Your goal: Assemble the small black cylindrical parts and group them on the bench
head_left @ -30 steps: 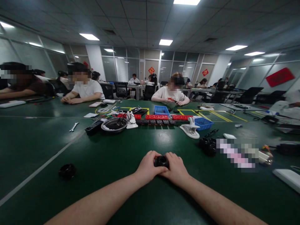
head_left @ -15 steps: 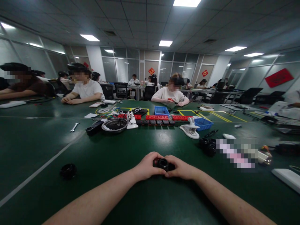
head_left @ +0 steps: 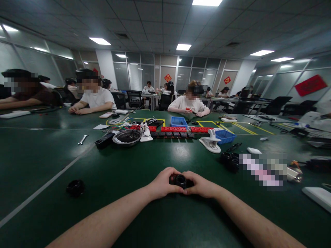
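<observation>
Both hands meet low over the green desk (head_left: pixel 108 179): the left hand (head_left: pixel 161 182) and right hand (head_left: pixel 201 186) have their fingers wrapped around a small black round part (head_left: pixel 179 180), mostly hidden by them. Another black ring-shaped part (head_left: pixel 74 187) lies well apart, to the left.

Black part (head_left: pixel 179 179) on a dark green table (head_left: pixel 129 193) (white line (head_left: pixel 43 187)); 2 blue bins (head_left: pixel 178 121), red blocks (head_left: pixel 172 129).

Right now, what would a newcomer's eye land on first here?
Both hands, left hand and right hand, meet low at centre on the green table, clasping a small black round part. A second black ring lies alone to the left; red blocks line the middle.
</observation>
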The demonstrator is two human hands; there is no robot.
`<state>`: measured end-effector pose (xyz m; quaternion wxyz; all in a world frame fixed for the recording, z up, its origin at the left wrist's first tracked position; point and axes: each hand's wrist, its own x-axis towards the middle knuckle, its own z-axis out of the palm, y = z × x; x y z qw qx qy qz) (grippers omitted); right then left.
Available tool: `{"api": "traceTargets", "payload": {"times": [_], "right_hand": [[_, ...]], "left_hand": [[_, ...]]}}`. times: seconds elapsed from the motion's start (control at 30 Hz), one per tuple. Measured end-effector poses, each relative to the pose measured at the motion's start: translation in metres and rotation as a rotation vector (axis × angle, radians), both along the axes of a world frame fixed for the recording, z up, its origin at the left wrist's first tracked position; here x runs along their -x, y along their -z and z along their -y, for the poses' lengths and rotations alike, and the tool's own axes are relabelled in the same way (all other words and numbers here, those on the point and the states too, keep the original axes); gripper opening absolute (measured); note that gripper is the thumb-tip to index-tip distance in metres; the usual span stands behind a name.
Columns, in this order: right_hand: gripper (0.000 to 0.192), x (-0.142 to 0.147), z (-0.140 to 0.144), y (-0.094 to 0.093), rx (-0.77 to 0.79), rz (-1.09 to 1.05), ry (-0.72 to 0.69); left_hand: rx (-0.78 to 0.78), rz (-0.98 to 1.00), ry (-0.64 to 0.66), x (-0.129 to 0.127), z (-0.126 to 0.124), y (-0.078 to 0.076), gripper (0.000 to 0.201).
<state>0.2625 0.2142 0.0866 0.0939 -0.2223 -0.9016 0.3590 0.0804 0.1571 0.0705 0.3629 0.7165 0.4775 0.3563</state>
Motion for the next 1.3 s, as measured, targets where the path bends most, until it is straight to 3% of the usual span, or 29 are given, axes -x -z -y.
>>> {"api": "traceTargets", "payload": {"times": [0.4,0.73,0.83,1.0,1.13,1.3], "right_hand": [[0.034,0.002,0.004,0.002,0.010,-0.002,0.107],[0.035,0.022,0.027,0.012,-0.477,0.192,0.516],[0.042,0.019,0.026,0.009,-0.437,0.100,0.428],[0.044,0.004,0.010,0.001,-0.170,-0.014,0.077],[0.034,0.000,0.003,-0.001,-0.065,-0.028,0.031],[0.029,0.002,0.004,-0.001,-0.062,-0.035,0.037]], "left_hand": [[-0.022,-0.057,-0.040,-0.003,0.004,-0.007,0.047],[-0.058,-0.139,-0.257,-0.009,0.009,-0.012,0.038],[-0.062,-0.120,-0.190,-0.006,0.005,-0.009,0.037],[-0.049,-0.077,-0.025,0.000,0.002,-0.006,0.039],[-0.048,-0.087,-0.008,0.001,0.003,-0.009,0.039],[-0.070,-0.113,-0.009,0.000,0.005,-0.014,0.039]]}}
